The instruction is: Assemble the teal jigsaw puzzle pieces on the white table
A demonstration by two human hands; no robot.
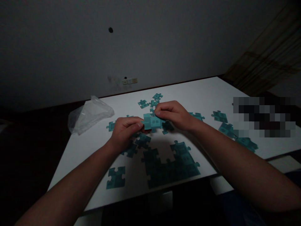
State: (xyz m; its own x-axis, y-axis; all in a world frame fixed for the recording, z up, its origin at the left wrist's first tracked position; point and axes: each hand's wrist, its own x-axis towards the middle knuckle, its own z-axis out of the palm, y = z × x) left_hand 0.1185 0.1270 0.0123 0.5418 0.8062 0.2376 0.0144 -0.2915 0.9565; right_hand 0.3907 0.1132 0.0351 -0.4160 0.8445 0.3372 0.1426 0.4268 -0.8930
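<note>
Both hands are raised a little above a white table [202, 94] and hold teal jigsaw pieces [152, 121] between them. My left hand [124, 130] pinches the left edge of the joined pieces, fingers curled. My right hand [172, 114] pinches their upper right edge. Below the hands an assembled block of teal puzzle [170, 164] lies near the table's front edge. A single loose piece [116, 177] lies to its left.
Several loose teal pieces are scattered behind the hands [152, 100] and toward the right [219, 116]. A crumpled clear plastic bag [89, 114] lies at the table's back left corner. A grey wall with a socket strip [129, 81] rises behind. The room is dim.
</note>
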